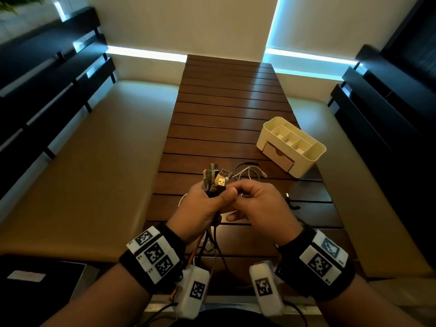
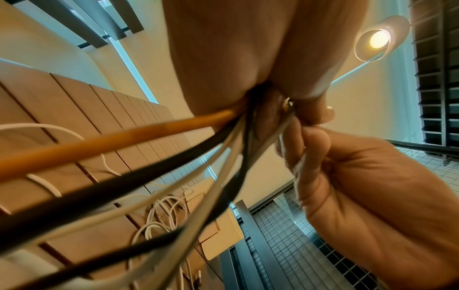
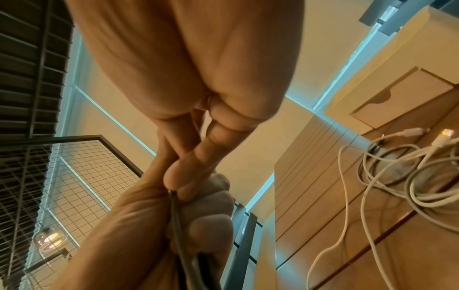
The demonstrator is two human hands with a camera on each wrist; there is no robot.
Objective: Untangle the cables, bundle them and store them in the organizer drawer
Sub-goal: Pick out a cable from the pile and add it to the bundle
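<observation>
A: Where do the cables stand?

B: The left hand (image 1: 200, 206) has its grip closed round a bunch of cables (image 2: 154, 157) just below their plugs; the USB plugs (image 1: 215, 179) fan upward out of the fist, and the orange, black and white leads hang down toward the bench (image 1: 226, 114); the right hand (image 1: 258, 204) touches the left, its fingers pinching a thin lead beside the plugs.

A: And the rest?

B: A loose white coil (image 1: 247, 173) lies on the bench between the hands and the organizer (image 1: 291, 147); a small black lead (image 1: 292, 201) lies near the organizer's front, on the hands' side; the drawer (image 1: 278, 156) in the organizer's front face looks closed.

A: How should this step go?

B: I'd judge it is still gathering; keep the plug ends level in the left fist so the leads run parallel; draw the pinched lead slowly, since the hanging strands cross each other below the fist and a sharp tug could tighten a knot; the drawer needs opening before anything goes in.
</observation>
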